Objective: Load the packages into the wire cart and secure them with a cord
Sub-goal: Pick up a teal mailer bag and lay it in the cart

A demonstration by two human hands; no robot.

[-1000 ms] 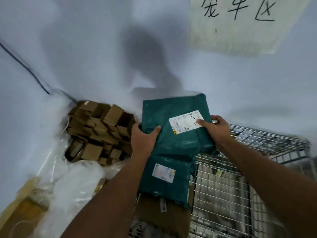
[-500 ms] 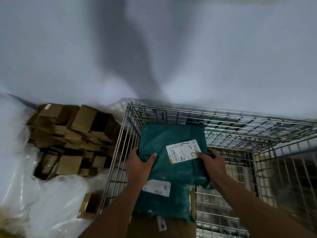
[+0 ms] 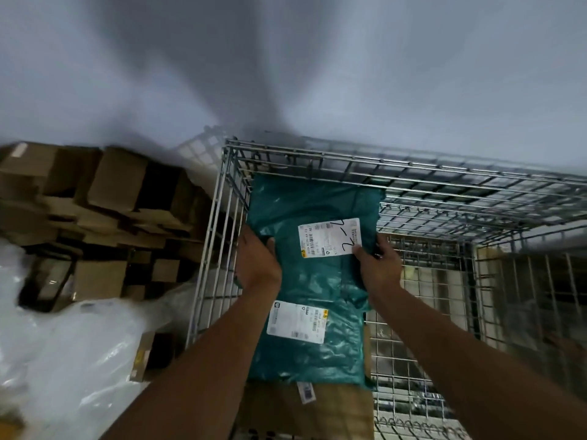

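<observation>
A green plastic mailer package (image 3: 313, 206) with a white label lies inside the wire cart (image 3: 413, 176), against its far left corner. My left hand (image 3: 255, 260) grips its left edge and my right hand (image 3: 378, 262) holds its right edge, thumb on the label. Under it lies a second green package (image 3: 317, 354) with its own label, resting on a brown cardboard parcel (image 3: 333, 414) at the cart's near side. No cord is visible.
Outside the cart on the left is a heap of several small cardboard boxes (image 3: 104, 198) and crumpled clear plastic sheeting (image 3: 73, 360). A pale wall rises behind the cart. The cart's right half shows bare wire floor (image 3: 419, 312).
The green package has gone from above the cart's rim down into the far left corner, both hands still on it. My view has tilted downward.
</observation>
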